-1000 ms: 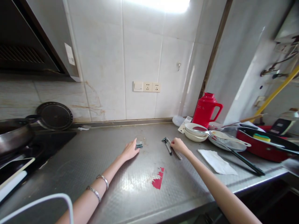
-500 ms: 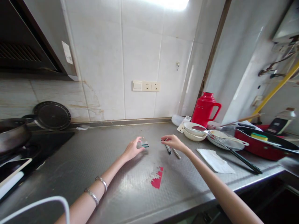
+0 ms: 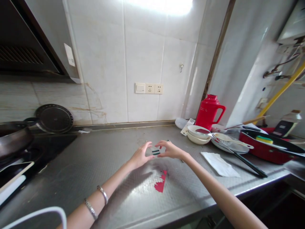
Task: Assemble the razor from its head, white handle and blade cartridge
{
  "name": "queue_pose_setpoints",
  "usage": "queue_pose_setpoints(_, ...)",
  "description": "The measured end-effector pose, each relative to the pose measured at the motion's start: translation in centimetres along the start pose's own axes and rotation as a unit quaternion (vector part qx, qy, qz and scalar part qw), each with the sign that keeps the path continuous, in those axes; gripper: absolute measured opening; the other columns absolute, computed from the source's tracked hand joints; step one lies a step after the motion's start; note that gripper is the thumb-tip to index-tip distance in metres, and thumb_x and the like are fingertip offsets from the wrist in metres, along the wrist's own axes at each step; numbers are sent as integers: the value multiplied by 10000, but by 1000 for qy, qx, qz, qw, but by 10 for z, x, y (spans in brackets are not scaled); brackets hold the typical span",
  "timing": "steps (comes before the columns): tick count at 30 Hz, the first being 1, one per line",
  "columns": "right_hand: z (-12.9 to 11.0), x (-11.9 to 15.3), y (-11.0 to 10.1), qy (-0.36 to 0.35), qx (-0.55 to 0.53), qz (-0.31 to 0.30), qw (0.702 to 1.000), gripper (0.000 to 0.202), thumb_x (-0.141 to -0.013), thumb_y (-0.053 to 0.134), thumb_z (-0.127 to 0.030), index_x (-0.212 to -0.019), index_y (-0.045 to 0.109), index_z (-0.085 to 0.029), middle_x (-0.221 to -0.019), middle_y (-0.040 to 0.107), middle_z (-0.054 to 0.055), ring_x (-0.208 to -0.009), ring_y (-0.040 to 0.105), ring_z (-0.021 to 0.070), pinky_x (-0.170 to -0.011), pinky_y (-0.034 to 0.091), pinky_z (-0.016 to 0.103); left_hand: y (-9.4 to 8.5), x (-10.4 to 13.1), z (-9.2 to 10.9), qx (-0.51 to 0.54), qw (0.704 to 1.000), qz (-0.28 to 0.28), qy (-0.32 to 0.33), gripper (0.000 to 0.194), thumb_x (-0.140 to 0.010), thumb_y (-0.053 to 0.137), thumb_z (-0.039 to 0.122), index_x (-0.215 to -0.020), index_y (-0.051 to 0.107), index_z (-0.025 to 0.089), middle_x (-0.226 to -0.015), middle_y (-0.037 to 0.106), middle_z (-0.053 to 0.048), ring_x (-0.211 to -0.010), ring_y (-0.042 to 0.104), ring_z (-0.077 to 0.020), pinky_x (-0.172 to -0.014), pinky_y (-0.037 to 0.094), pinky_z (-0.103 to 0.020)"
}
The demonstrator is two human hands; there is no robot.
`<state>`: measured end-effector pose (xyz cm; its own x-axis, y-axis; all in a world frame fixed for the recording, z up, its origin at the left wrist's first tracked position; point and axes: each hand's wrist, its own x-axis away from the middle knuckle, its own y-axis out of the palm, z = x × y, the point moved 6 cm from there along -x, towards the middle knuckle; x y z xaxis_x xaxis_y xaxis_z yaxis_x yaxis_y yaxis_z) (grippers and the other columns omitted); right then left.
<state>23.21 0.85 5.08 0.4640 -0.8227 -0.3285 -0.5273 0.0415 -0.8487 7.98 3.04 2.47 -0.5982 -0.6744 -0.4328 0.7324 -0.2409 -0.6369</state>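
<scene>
A small clear piece with two dark bars (image 3: 155, 152) is between my two hands, raised a little above the steel counter; its exact kind is hard to make out. My left hand (image 3: 141, 156) grips its left side, thumb below and fingers above. From the right, my right hand (image 3: 170, 149) curls thumb and fingers round the other side. Behind the right hand, two thin sticks are mostly hidden, with only small ends showing. A torn red scrap (image 3: 161, 183) lies on the counter nearer to me.
To the right are a white cloth (image 3: 219, 164), stacked bowls (image 3: 198, 138), a red thermos (image 3: 209, 113) and a red pan (image 3: 264, 152) with a sponge. A pot (image 3: 14, 138) stands on the stove at left. A white cable (image 3: 47, 210) loops at lower left.
My left hand has moved right with the clear piece. My right hand has moved left from above the thin sticks to the piece's right side.
</scene>
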Motion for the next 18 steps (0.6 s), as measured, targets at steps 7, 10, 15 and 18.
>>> queue_pose_setpoints(7,90,28,-47,140,-8,55,989,529,-620,701,-363,-1105,604,-175,-1045,643,73,-855,601,200,-801,457,308,-19,10,-30,-57,998,18,-31,463,-829,436,429,-1226,448,192,-1272,511,-93,-1179,465,-204,-1004,349,-355)
queue_pose_setpoints(10,135,49,-64,197,10,63,978,533,-617,694,-324,-1113,604,-151,-1060,643,95,-843,608,214,-793,467,322,-33,15,-47,-88,994,46,-35,399,-840,410,412,-1164,500,197,-1211,562,-74,-1136,503,-201,-983,372,-356)
queue_pose_setpoints(15,179,70,-64,269,30,14,963,571,-579,703,-273,-1126,603,-144,-1060,648,108,-856,616,229,-770,477,307,-48,21,-67,-113,988,91,-47,333,-837,413,368,-1068,562,180,-1138,607,-76,-1084,541,-199,-959,399,-364)
queue_pose_setpoints(18,187,71,-56,279,32,-6,960,594,-565,708,-261,-1138,596,-149,-1075,644,99,-883,611,228,-785,472,292,-53,23,-72,-115,985,114,-50,306,-834,409,346,-1016,588,177,-1116,620,-75,-1069,552,-192,-955,406,-361)
